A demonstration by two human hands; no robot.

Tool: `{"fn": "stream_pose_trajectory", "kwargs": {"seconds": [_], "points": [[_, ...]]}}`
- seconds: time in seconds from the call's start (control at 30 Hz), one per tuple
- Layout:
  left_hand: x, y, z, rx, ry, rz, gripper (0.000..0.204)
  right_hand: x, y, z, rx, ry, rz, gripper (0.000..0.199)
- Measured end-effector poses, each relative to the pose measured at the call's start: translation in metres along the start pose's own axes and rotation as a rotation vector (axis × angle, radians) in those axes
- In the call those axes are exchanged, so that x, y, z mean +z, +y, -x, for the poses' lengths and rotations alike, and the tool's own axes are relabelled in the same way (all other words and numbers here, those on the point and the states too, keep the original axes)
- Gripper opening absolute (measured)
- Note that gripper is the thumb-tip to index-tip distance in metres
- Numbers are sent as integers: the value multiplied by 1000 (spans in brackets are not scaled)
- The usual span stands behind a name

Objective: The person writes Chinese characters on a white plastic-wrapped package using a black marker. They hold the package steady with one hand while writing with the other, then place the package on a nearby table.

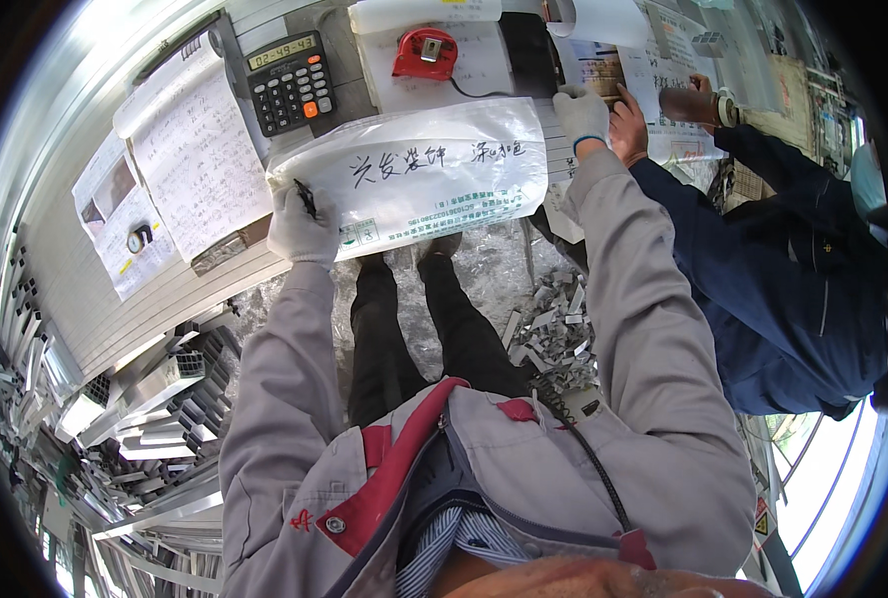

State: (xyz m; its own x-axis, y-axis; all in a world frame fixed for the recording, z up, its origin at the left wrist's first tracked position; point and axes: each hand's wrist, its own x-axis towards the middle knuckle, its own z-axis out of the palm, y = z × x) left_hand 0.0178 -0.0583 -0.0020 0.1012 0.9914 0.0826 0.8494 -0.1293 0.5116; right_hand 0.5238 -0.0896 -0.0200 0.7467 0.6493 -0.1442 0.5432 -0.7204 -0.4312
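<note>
My left hand (302, 229), in a white glove, grips a black marker pen (306, 198) at the left end of a white plastic bag (434, 174) that bears handwritten characters and lies on the workbench. My right hand (580, 115), also gloved, presses flat on papers at the bag's upper right corner and holds nothing. Both grey sleeves reach up from the lower edge. My dark trouser legs show below the bench.
A black calculator (291, 82), a red tape measure (425, 53) and handwritten sheets (196, 149) lie on the bench. A person in dark blue (793, 269) stands at the right, hands on papers. Aluminium profiles (155, 399) are stacked lower left; metal offcuts (553, 329) litter the floor.
</note>
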Motion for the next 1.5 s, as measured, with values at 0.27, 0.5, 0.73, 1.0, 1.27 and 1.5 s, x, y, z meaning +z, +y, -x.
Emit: {"fn": "stream_pose_trajectory", "kwargs": {"seconds": [0.27, 0.5, 0.73, 1.0, 1.27, 1.5], "points": [[7, -1, -2, -4, 53, -45, 34, -14, 1, -7, -69, -210, -271, 34], [9, -3, -2, 8, 72, -62, 37, -30, -31, -15, -129, -99, 48, 53], [9, -3, -1, 8, 72, -57, 38, -36, -50, -34, -85, -154, 236, 59], [11, -4, 0, 20, 91, -2, 37, -34, -59, -32, -39, -95, 218, 53], [9, -3, 0, 21, 68, -35, 37, -29, -66, -34, -75, -68, 385, 42], [7, -4, 0, -9, 21, -70, 40, -28, -68, -40, -162, -65, 505, 40]]}}
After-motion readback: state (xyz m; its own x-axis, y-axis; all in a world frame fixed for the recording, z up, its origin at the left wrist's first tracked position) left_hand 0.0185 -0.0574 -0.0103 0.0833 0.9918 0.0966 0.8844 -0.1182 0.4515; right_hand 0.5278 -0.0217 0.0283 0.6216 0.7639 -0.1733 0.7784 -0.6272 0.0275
